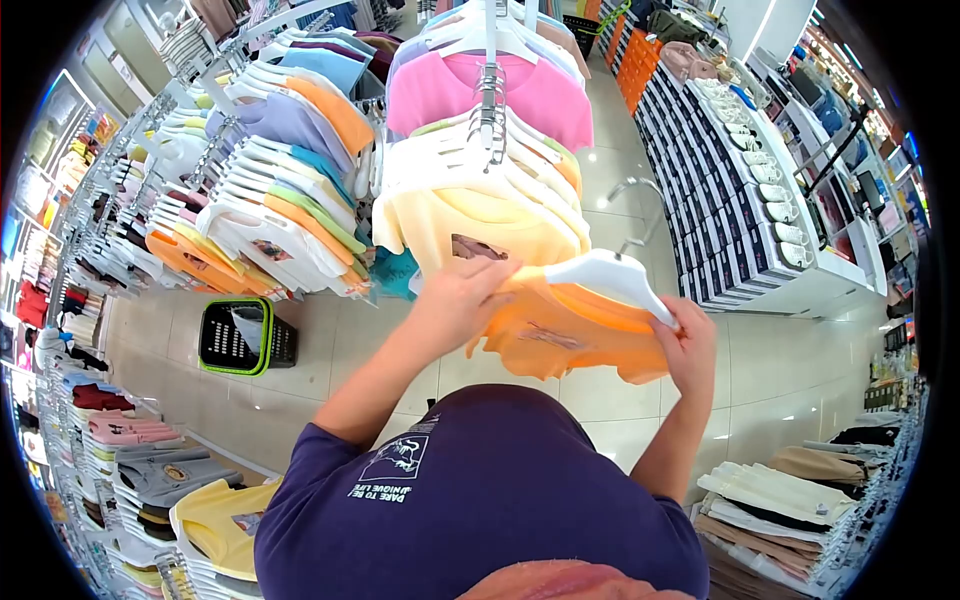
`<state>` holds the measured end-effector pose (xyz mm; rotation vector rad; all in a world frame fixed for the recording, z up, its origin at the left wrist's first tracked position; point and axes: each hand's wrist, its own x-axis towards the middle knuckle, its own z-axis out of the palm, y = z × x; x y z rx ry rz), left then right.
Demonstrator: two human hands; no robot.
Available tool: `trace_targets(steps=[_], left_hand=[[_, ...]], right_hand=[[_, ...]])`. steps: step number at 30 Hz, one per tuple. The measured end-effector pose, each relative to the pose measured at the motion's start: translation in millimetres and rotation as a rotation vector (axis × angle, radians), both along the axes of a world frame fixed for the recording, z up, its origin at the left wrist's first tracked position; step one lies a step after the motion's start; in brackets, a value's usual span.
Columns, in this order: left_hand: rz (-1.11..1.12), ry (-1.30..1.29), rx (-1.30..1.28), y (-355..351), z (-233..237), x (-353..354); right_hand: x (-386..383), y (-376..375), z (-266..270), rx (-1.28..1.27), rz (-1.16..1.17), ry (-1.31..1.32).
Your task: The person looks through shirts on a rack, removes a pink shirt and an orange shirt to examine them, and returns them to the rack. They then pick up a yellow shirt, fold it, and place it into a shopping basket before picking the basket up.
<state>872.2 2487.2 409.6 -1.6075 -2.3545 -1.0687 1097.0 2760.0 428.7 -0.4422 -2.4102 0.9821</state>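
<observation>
I hold an orange T-shirt (560,335) on a white plastic hanger (610,275) in front of me. My left hand (465,300) grips the shirt's collar at the hanger's left end. My right hand (688,345) is closed on the hanger's right tip and the shirt's shoulder. The hanger's metal hook (640,200) sticks up free, off any rail. Just behind it hangs a pale yellow T-shirt (480,225) on a slanted display arm (490,90), with a pink shirt (490,95) higher up.
A rack of white-hangered shirts in many colours (280,180) stands to the left. A black and green shopping basket (238,338) sits on the tiled floor. Shelves of boxed goods (730,210) run along the right. Folded clothes (780,500) lie lower right, more shirts (150,470) lower left.
</observation>
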Motion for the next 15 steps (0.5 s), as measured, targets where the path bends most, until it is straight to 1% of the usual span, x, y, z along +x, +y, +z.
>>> trace_targets(steps=[3,6,8,9,11,15], left_hand=[[-0.059,-0.088,0.04,1.1,-2.3,-6.1],[-0.016,-0.052,0.082,4.1,-14.7,-25.0],[0.003,-0.132,0.106,7.5,-15.3,-33.5],[0.015,-0.168,0.116,10.0,-15.1,-39.2],[0.071,-0.119,0.111,16.9,-17.9,-53.6],[0.183,-0.103,0.15,41.9,-28.1,-84.7]], right_hand=[[29.9,16.7,0.4,0.04,-0.069,0.001],[62.0,29.0,26.0,0.063,-0.152,-0.109],[78.8,40.0,36.4,0.096,-0.234,-0.127],[83.5,46.6,40.1,0.111,-0.273,-0.132],[87.4,60.9,46.9,0.168,-0.338,-0.149],[70.9,97.5,46.1,0.294,-0.461,-0.173]])
